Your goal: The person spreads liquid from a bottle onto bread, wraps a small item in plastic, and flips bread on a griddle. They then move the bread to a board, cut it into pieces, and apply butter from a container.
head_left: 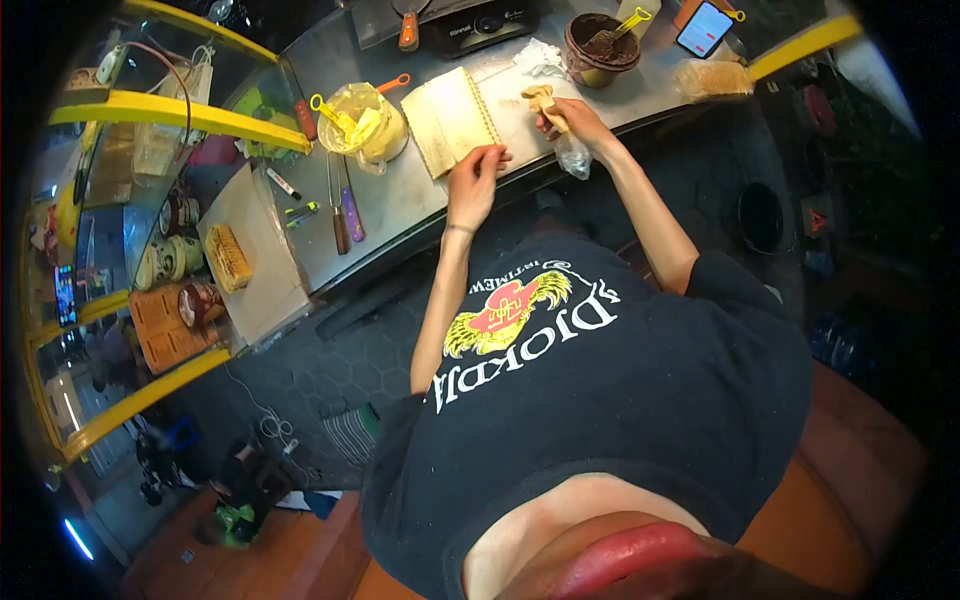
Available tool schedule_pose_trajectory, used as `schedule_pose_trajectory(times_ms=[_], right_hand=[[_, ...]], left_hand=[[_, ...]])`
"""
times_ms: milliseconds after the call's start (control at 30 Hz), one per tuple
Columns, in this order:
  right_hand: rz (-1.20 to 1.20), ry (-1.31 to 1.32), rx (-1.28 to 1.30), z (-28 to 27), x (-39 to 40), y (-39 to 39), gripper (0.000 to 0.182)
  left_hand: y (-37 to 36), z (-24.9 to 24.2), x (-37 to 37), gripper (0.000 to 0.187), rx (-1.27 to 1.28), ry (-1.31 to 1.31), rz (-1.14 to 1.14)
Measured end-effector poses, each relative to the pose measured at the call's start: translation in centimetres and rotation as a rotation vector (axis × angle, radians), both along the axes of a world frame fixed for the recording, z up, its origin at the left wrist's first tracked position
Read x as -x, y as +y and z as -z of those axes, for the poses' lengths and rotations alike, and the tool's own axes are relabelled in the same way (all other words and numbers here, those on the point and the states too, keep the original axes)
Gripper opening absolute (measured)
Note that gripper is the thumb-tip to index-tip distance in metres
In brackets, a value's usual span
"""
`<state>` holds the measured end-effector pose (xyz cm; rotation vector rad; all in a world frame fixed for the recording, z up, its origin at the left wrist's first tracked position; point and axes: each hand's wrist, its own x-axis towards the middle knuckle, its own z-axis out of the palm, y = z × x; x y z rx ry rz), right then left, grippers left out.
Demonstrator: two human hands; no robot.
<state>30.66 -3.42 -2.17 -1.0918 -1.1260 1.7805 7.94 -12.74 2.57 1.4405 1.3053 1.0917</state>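
Note:
My left hand (478, 172) rests at the lower right corner of a spiral notebook (445, 120), its fingers loosely bent and somewhat apart, with nothing visible in them. To its right, my right hand (575, 122) is closed around a tan, folded piece (540, 98) that looks like food or a wrapper. A clear plastic bag (573, 158) hangs just below that hand, at the counter edge. Left of the notebook stands a tub of yellow spread (385, 150) with a yellow-handled tool. Beyond my right hand is a tub of dark brown spread (597, 72).
The metal counter (400, 212) holds a purple-handled tool (352, 215), a marker (283, 183) and a bread loaf (228, 257) at left. A phone (705, 28) and packaged bread (713, 78) are at right. A stove (485, 28) stands behind. Yellow frame bars (180, 107) border the left.

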Motion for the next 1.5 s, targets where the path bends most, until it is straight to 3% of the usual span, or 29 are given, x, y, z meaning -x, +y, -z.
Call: schedule_pose_trajectory(times_ms=[67,233,300,433,567,633,667,767,833,933,1033,1167,1233,1300,1367,1467,1500], right_hand=[[-0.119,0.202,-0.061,-0.5,-0.8,0.0,0.030],[-0.220,0.514,0.065,-4.5,-0.1,0.4,0.030],[-0.424,0.614,0.052,-4.0,-0.5,1.7,0.030],[-0.499,0.375,-0.034,-4.2,-1.4,3.6,0.034],[-0.512,0.361,-0.045,-4.8,-1.2,5.2,0.034],[-0.443,0.679,0.186,-5.3,-1.1,5.1,0.032],[-0.499,0.838,0.179,-4.2,-1.1,5.8,0.030],[-0.480,0.891,0.228,-4.3,-0.9,6.3,0.030],[-0.487,0.786,0.264,-5.3,-0.9,6.8,0.028],[-0.547,0.439,0.036,-5.1,-0.8,8.1,0.031],[-0.648,0.416,0.006,-4.4,-0.9,9.0,0.033],[-0.612,0.292,-0.008,-4.4,-0.8,8.9,0.033],[-0.570,0.244,-0.050,-4.1,-0.5,9.0,0.034],[-0.522,0.199,-0.087,-4.2,-0.4,8.8,0.034],[-0.483,0.251,0.066,-4.8,-0.5,9.0,0.031],[-0.516,0.163,-0.012,-4.5,-0.4,9.5,0.030],[-0.525,0.125,-0.042,-4.4,-0.4,9.5,0.030]], left_hand=[[1.4,0.5,-2.0,0.034,0.273,-0.291,0.045],[3.7,-0.8,-4.9,0.035,0.191,-0.255,0.002],[4.1,-0.9,-5.6,0.030,0.042,-0.091,-0.088],[5.8,-0.5,-6.2,0.022,-0.002,-0.147,-0.092],[7.1,-0.6,-7.0,0.021,0.064,-0.255,-0.222],[7.5,-0.9,-7.1,0.021,0.082,-0.324,-0.255],[7.6,-1.0,-7.2,0.022,0.116,-0.404,-0.258],[8.0,-1.6,-7.8,0.023,0.131,-0.457,-0.289],[8.3,-1.3,-8.0,0.024,0.113,-0.434,-0.316],[9.0,-0.6,-7.9,0.021,0.055,-0.288,-0.328],[8.9,-0.3,-8.1,0.019,0.011,-0.311,-0.342],[9.1,-1.3,-8.6,0.016,-0.132,-0.101,-0.477],[8.7,-2.4,-8.2,0.014,-0.292,0.310,-0.474],[8.7,-2.3,-8.0,0.014,-0.306,0.337,-0.467],[8.6,-2.2,-7.9,0.013,-0.320,0.364,-0.457],[8.5,-1.8,-7.8,0.016,-0.357,0.386,-0.393],[8.4,-1.2,-7.9,0.018,-0.285,0.249,-0.393]])
